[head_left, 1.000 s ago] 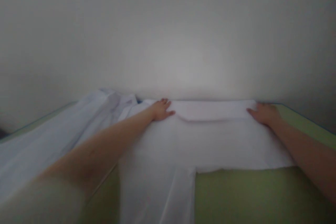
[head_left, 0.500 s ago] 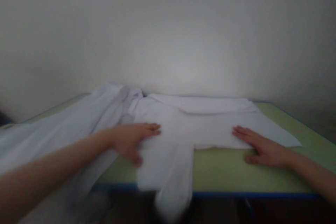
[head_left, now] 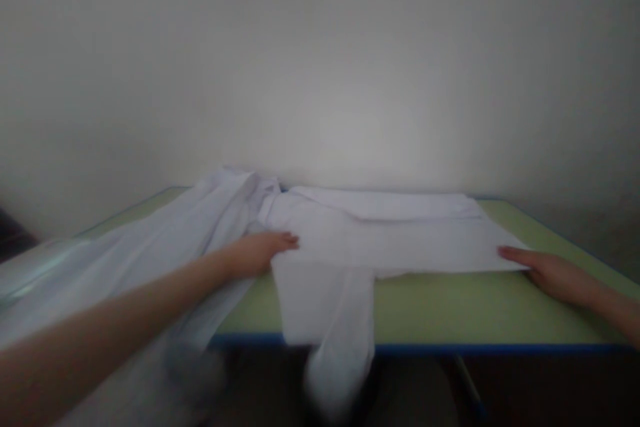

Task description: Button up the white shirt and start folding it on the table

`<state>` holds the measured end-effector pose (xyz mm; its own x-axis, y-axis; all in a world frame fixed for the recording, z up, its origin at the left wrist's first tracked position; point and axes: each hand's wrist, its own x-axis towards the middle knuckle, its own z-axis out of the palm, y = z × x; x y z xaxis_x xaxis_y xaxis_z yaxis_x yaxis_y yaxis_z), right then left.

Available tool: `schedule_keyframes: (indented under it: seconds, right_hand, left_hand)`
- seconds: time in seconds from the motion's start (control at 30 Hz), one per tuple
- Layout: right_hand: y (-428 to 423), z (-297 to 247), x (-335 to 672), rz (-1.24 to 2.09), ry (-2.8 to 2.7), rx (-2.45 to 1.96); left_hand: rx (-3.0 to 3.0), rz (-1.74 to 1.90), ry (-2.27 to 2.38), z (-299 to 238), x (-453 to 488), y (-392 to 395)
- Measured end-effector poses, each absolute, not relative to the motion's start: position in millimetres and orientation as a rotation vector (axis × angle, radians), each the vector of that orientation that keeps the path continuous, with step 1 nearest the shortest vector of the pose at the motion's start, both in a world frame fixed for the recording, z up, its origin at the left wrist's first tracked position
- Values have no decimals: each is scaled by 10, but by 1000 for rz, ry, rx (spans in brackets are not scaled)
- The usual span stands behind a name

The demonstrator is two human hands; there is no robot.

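A white long-sleeved garment (head_left: pixel 410 245), a shirt or coat, lies lengthwise across the table with its far side folded over. One sleeve (head_left: pixel 345 340) hangs down over the front edge. My left hand (head_left: pixel 257 252) is at the garment's left end, its fingers closed on the cloth near the shoulder; the thumb is hidden. At the lower right corner of the garment, my right hand (head_left: pixel 555 273) pinches the hem, with a finger on top and the rest of the hand beneath the cloth.
A second heap of white cloth (head_left: pixel 165 240) covers the left of the table and drapes over its front. The green tabletop (head_left: pixel 450 307) has a blue edge. A plain wall (head_left: pixel 320 67) stands right behind it.
My right hand has moved right from lying flat on the cloth to gripping its corner. My left hand's spread fingers have closed at the shoulder. The view has shifted slightly.
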<state>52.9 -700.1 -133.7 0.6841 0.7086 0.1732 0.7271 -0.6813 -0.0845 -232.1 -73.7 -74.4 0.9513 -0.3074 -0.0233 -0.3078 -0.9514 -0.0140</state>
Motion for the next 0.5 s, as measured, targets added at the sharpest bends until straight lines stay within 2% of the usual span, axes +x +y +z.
schedule_keyframes:
  seconds: [0.3, 0.5]
  right_hand:
    - [-7351, -1408, 456, -116, -1373, -2679]
    - [-7282, -895, 684, 47, -1205, -2607]
  left_hand:
    - [-3307, 126, 519, -575, -2846, -757]
    - [-3516, 87, 368, -442, -2652, -561]
